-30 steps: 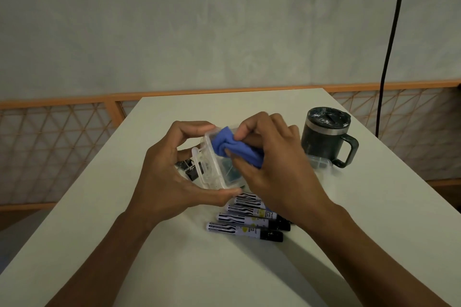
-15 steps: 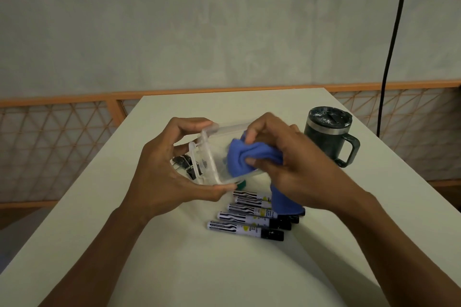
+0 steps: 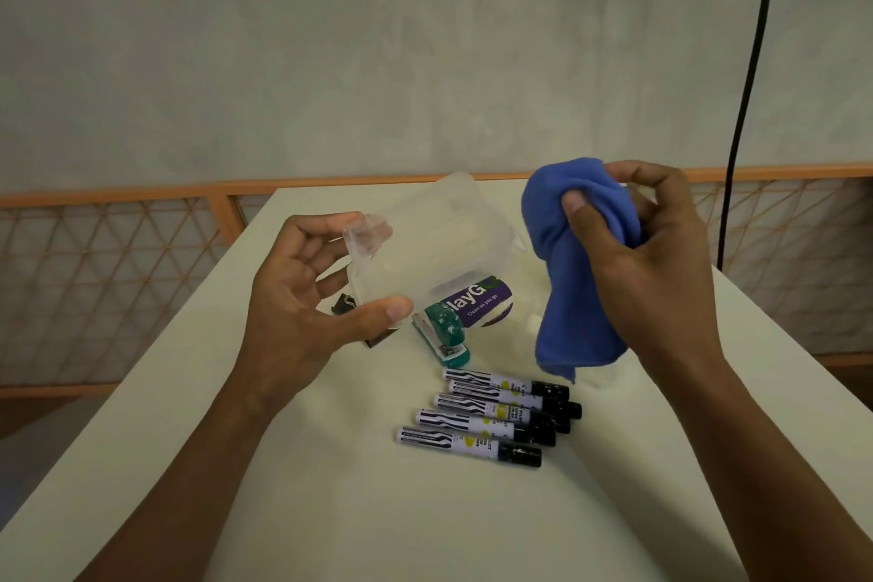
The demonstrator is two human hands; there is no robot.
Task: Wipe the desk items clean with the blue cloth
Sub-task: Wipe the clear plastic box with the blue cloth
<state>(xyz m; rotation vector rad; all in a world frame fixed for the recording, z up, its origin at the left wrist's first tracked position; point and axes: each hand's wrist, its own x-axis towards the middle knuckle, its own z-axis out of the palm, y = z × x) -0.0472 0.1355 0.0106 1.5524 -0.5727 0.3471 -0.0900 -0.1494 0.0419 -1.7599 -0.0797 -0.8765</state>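
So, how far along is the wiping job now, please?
Done: nothing shows as clearly finished. In hand: the left hand holds the clear plastic container, and the right hand grips the bunched blue cloth, held apart from it. Left: the five black-capped markers, the green stapler, the black binder clips and the purple-labelled item lie on the desk, away from the cloth.

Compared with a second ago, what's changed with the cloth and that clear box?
The right hand has drawn the blue cloth out of the clear container and lifted it up and to the right, still gripping it. The left hand still holds the container, now a little higher. The markers lie unmoved in their row on the table.
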